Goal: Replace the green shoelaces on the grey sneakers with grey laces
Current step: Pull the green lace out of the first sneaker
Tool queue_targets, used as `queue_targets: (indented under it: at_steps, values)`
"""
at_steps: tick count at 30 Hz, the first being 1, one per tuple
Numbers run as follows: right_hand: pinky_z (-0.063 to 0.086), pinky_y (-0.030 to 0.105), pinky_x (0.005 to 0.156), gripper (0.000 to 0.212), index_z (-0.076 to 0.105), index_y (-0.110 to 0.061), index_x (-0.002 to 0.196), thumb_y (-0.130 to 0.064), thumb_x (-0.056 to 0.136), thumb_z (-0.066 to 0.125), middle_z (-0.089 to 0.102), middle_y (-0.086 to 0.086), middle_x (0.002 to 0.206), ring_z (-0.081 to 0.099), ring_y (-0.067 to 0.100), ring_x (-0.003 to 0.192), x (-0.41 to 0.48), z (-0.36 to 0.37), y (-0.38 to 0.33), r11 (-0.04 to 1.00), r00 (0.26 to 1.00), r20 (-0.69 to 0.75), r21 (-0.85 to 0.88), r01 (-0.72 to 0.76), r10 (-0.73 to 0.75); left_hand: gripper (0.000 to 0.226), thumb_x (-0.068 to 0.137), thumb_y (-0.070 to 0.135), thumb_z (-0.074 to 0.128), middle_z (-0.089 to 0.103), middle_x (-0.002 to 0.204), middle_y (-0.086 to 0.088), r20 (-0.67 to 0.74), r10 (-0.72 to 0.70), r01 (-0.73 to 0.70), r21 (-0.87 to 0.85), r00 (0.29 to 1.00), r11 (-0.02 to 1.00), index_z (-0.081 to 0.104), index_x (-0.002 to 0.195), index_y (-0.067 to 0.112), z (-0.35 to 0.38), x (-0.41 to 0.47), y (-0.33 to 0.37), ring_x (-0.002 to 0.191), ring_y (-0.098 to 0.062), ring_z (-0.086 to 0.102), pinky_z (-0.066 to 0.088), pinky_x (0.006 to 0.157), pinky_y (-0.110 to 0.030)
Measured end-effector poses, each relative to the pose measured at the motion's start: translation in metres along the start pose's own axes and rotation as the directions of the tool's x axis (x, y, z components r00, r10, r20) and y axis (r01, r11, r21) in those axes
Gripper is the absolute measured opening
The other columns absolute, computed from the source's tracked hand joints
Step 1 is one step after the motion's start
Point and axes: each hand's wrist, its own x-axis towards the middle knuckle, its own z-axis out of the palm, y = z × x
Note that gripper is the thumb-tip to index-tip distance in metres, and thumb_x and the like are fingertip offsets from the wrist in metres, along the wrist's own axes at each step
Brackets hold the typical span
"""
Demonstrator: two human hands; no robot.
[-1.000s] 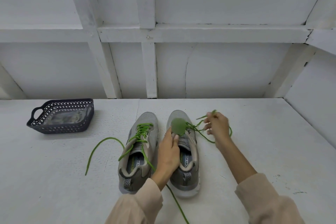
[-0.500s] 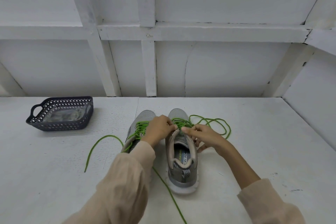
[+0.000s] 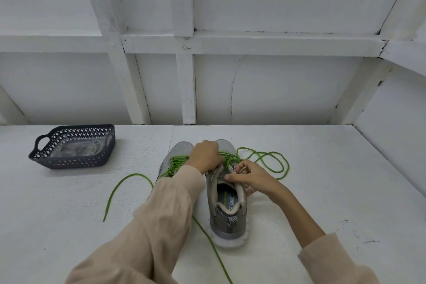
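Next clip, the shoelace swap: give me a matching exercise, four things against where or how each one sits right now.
Things:
1 dark basket
2 left sneaker
3 right sneaker
4 right sneaker's green lace

States:
a partly hidden by the left sleeve
b loops loose on the table, right of the pair
c far left, holding a clear packet
d heel toward the camera, insole lettering showing

Pairs: 1-c; 2-a; 3-d; 4-b

The person wears loose beige long sleeves [image 3: 161,219], the right one pushed up the forearm; both hands [image 3: 205,157] bare.
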Motion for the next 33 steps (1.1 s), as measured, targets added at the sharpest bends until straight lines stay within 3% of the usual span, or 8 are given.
queue_targets:
  at_steps: [4,9,15,18,20,24,29,33]
  values:
    - [0.057,0.036,0.065,0.049,0.056,-0.012,0.102,-0.043,0.073,0.081,0.055,0.004,0.089,0.059,0.014,0.077,0.0,0.001,0.003,1.0,1.0,-0.009,0.012,0.019,-0.019,0.029,0.096,0.023,0.045,0.064,0.107,-0.021,-0.044,0.005,-0.004,0.02,0.999,1.0,0.06,0.105,0.0,0.008,0.002,-0.006,0.099,-0.037,0.059,0.044,0.079,-0.037]
    - [0.058,0.039,0.068,0.048,0.055,-0.013,0.099,-0.044,0.073,0.08,0.056,0.003,0.089,0.061,0.017,0.08,0.002,0.003,0.004,1.0,1.0,-0.015,-0.001,0.026,-0.026,0.031,0.09,0.036,0.062,0.071,0.078,-0.01,0.069,-0.004,0.016,-0.175,0.998,0.984,0.066,0.076,0.009,0.004,0.0,-0.022,0.075,-0.026,0.069,0.055,0.074,-0.031]
    - [0.058,0.034,0.064,0.047,0.055,-0.014,0.1,-0.046,0.074,0.079,0.057,0.003,0.089,0.062,0.016,0.079,-0.001,0.002,0.006,0.999,0.999,-0.009,0.013,0.034,-0.034,0.03,0.094,0.026,0.048,0.071,0.085,-0.012,-0.171,-0.067,0.034,-0.19,0.983,0.981,0.066,0.085,0.003,0.016,-0.002,-0.021,0.079,-0.03,0.066,0.051,0.077,-0.036]
    - [0.057,0.034,0.063,0.046,0.055,-0.015,0.099,-0.045,0.075,0.079,0.056,0.003,0.088,0.061,0.016,0.077,-0.001,0.004,0.007,0.999,0.999,-0.015,0.036,0.037,-0.036,0.04,0.092,0.041,0.057,0.069,0.074,-0.012,-0.063,-0.06,0.043,-0.247,0.996,0.968,0.065,0.074,0.006,0.017,-0.002,-0.025,0.071,-0.027,0.064,0.048,0.068,-0.031]
    - [0.057,0.035,0.063,0.044,0.055,-0.016,0.097,-0.046,0.075,0.079,0.057,0.004,0.089,0.062,0.016,0.078,-0.001,0.005,0.008,0.999,0.999,-0.022,0.029,0.041,-0.041,0.029,0.09,0.033,0.063,0.071,0.079,-0.013,-0.04,-0.051,0.032,-0.377,0.998,0.926,0.066,0.078,0.007,0.018,-0.002,-0.031,0.074,-0.028,0.068,0.055,0.073,-0.034]
    - [0.055,0.03,0.06,0.042,0.055,-0.018,0.097,-0.046,0.075,0.078,0.056,0.004,0.09,0.061,0.016,0.078,-0.002,0.006,0.008,0.998,0.999,-0.024,0.034,0.049,-0.048,0.023,0.091,0.029,0.062,0.07,0.077,-0.012,-0.251,-0.141,0.001,-0.489,0.958,0.873,0.063,0.076,0.011,0.02,-0.001,-0.036,0.072,-0.028,0.068,0.056,0.075,-0.042]
    - [0.054,0.029,0.059,0.044,0.055,-0.016,0.1,-0.045,0.077,0.078,0.055,0.003,0.09,0.06,0.015,0.077,-0.002,0.007,0.008,0.998,0.999,-0.025,0.043,0.043,-0.041,0.047,0.083,0.046,0.067,0.058,0.061,-0.011,-0.079,-0.078,0.038,-0.416,0.994,0.909,0.059,0.062,0.005,0.018,-0.007,-0.036,0.059,-0.024,0.055,0.047,0.063,-0.033]
    - [0.051,0.027,0.057,0.044,0.055,-0.017,0.1,-0.047,0.076,0.077,0.055,0.003,0.088,0.059,0.014,0.075,-0.002,0.007,0.009,0.998,0.998,-0.031,0.047,0.051,-0.049,0.033,0.088,0.036,0.065,0.068,0.075,-0.014,-0.305,-0.187,-0.026,-0.577,0.934,0.816,0.065,0.074,0.006,0.024,-0.005,-0.041,0.076,-0.031,0.065,0.055,0.075,-0.046]
